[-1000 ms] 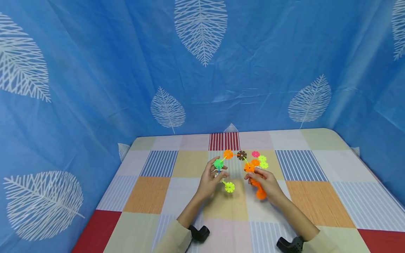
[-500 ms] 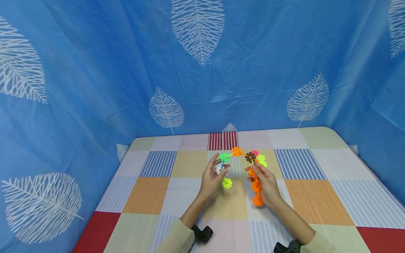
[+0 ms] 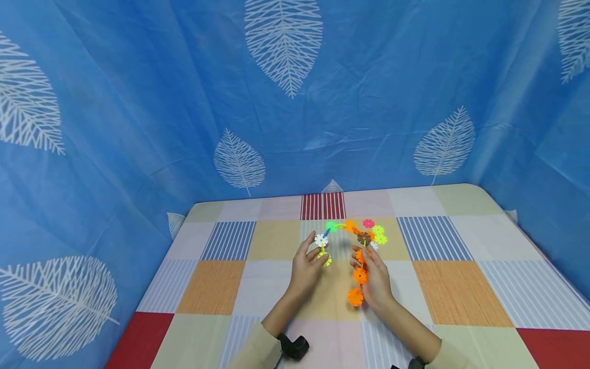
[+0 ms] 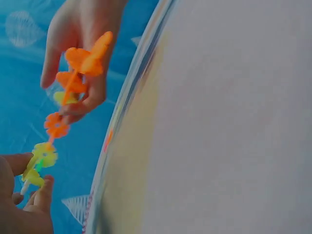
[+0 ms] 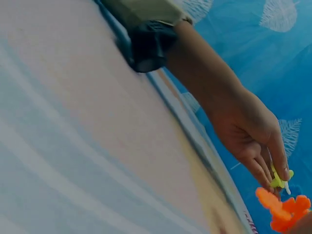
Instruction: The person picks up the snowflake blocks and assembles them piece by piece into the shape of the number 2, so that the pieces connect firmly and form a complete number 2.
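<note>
Left hand (image 3: 308, 266), fingers curled: a narrow grip pinching the near-left end of the chain of snowflake discs (image 3: 343, 226), right at the white disc (image 3: 321, 240) and the yellow-green disc (image 3: 324, 258) just below it. Same pinch visible from the right wrist view, yellow-green piece caught between fingertips (image 5: 279, 181). Beyond that grip, up and to the right: a short blue link, then a green disc (image 3: 331, 225), then an orange disc (image 3: 350, 226) at the top of the arch, raised above the patchwork tabletop (image 3: 461, 287).

Right of the arch, down the other leg: a brown disc (image 3: 364, 238), then a run of orange discs (image 3: 359, 277) passing through the right hand (image 3: 375, 279). Grip there closed around the orange run, fingers wrapped over it, lowest orange disc (image 3: 355, 296) sticking out below the palm. From the left wrist view, the same hand (image 4: 78, 58) folded around orange pieces.

Just beyond the right grip, lying loose on the tabletop: one pink disc (image 3: 368, 223) and a few yellow-green discs (image 3: 380, 234), apart from the chain or barely touching it; hard to tell.

Judged by the layout: a good stretch already joined, curved into an arch with both ends in hand; ends not yet brought together, loose pieces not yet added.
</note>
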Demonstrator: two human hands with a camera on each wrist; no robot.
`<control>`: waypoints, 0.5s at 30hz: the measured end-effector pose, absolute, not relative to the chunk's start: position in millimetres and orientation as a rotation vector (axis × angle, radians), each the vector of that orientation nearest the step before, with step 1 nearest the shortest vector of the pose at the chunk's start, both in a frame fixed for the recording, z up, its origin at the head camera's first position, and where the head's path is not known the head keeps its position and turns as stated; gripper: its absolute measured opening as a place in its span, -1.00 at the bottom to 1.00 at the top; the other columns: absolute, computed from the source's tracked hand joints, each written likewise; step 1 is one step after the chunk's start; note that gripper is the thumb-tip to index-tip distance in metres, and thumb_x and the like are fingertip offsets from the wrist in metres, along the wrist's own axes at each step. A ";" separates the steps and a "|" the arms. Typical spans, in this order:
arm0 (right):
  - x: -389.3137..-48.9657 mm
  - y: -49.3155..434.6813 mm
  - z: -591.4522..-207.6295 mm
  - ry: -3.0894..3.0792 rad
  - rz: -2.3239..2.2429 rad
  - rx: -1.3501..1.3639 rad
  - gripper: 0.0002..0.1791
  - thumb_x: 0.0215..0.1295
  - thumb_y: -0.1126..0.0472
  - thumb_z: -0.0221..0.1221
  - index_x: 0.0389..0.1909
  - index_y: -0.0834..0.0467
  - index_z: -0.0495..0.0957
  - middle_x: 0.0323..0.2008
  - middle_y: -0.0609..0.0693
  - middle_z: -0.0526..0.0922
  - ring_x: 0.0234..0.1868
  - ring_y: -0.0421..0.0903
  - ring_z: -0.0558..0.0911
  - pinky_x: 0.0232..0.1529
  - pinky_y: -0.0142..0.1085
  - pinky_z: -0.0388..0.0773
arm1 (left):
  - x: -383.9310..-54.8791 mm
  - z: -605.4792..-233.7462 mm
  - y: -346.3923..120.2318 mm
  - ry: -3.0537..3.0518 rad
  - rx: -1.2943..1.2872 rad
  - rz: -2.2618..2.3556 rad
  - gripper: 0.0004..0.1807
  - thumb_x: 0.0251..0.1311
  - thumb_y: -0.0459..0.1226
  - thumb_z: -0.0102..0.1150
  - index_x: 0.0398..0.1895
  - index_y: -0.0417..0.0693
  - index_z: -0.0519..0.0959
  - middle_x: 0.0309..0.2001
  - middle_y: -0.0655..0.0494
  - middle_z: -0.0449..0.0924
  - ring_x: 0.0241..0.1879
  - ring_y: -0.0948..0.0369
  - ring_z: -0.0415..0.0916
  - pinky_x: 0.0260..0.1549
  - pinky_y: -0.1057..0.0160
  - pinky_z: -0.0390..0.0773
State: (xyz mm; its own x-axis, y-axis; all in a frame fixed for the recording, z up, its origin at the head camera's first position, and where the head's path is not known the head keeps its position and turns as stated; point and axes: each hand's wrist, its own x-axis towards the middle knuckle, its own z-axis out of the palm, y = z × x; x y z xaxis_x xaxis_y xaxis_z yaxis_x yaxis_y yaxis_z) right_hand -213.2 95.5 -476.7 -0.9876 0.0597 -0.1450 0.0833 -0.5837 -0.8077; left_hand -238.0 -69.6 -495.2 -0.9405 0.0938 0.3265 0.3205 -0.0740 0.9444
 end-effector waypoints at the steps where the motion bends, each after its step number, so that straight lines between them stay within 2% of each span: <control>1: -211.5 93.3 -478.3 1.453 -2.737 0.213 -0.32 0.42 0.28 -0.09 0.42 0.24 -0.20 0.01 -0.07 0.46 -0.09 -0.14 0.47 -0.05 -0.39 0.40 | -239.8 -497.6 -72.3 -2.016 -0.458 -2.126 -0.31 0.13 -0.50 0.15 0.33 -0.34 0.12 0.16 -0.30 0.18 0.07 -0.13 0.40 -0.12 0.27 0.51; 4: -206.7 87.7 -483.7 1.546 -2.617 0.117 -0.14 0.29 0.46 -0.07 0.42 0.17 -0.41 0.32 0.13 0.08 0.18 0.03 0.30 -0.07 -0.39 0.39 | -247.6 -509.0 -80.4 -1.991 -0.503 -2.067 -0.36 0.17 -0.38 0.18 0.31 -0.30 0.20 0.10 -0.24 0.28 0.03 -0.05 0.45 -0.17 0.29 0.54; 7: -203.3 84.2 -488.9 1.630 -2.488 -0.010 0.08 0.07 0.60 -0.04 0.37 0.11 -0.61 0.41 0.20 -0.37 0.34 0.15 0.02 -0.18 -0.43 0.45 | -250.6 -512.8 -85.0 -2.003 -0.477 -2.053 -0.41 0.19 -0.36 0.15 0.29 -0.28 0.24 0.07 -0.23 0.33 0.03 -0.04 0.46 -0.16 0.29 0.54; 8: -202.7 83.6 -490.6 1.669 -2.447 -0.040 0.13 0.03 0.63 -0.03 0.35 0.09 -0.65 0.40 0.19 -0.47 0.36 0.18 -0.06 -0.14 -0.43 0.48 | -251.2 -513.7 -86.0 -2.016 -0.450 -2.054 -0.42 0.20 -0.38 0.14 0.28 -0.30 0.24 0.07 -0.24 0.33 0.04 -0.05 0.45 -0.16 0.29 0.54; 11: -201.6 83.1 -495.6 1.822 -2.306 -0.136 0.24 -0.06 0.69 0.04 0.33 0.07 -0.70 0.36 0.18 -0.62 0.37 0.22 -0.26 0.11 -0.30 0.34 | -249.2 -510.7 -87.9 -2.092 -0.319 -2.058 -0.45 0.19 -0.48 0.09 0.26 -0.38 0.24 0.07 -0.31 0.31 0.07 -0.13 0.40 -0.14 0.28 0.52; 14: -201.8 83.8 -500.8 1.995 -2.159 -0.216 0.30 -0.05 0.67 0.16 0.33 0.09 -0.69 0.35 0.24 -0.61 0.34 0.29 -0.27 0.19 -0.16 0.09 | -247.6 -509.7 -91.2 -2.138 -0.259 -2.049 -0.45 0.17 -0.54 0.07 0.25 -0.42 0.22 0.08 -0.33 0.30 0.10 -0.16 0.36 -0.15 0.30 0.53; 15: -202.1 84.0 -502.8 2.045 -2.116 -0.242 0.31 -0.05 0.64 0.20 0.34 0.10 -0.68 0.35 0.26 -0.60 0.34 0.30 -0.25 0.20 -0.13 0.07 | -245.9 -507.3 -92.5 -2.152 -0.248 -2.042 -0.45 0.17 -0.54 0.06 0.25 -0.42 0.22 0.08 -0.33 0.30 0.10 -0.16 0.36 -0.15 0.30 0.53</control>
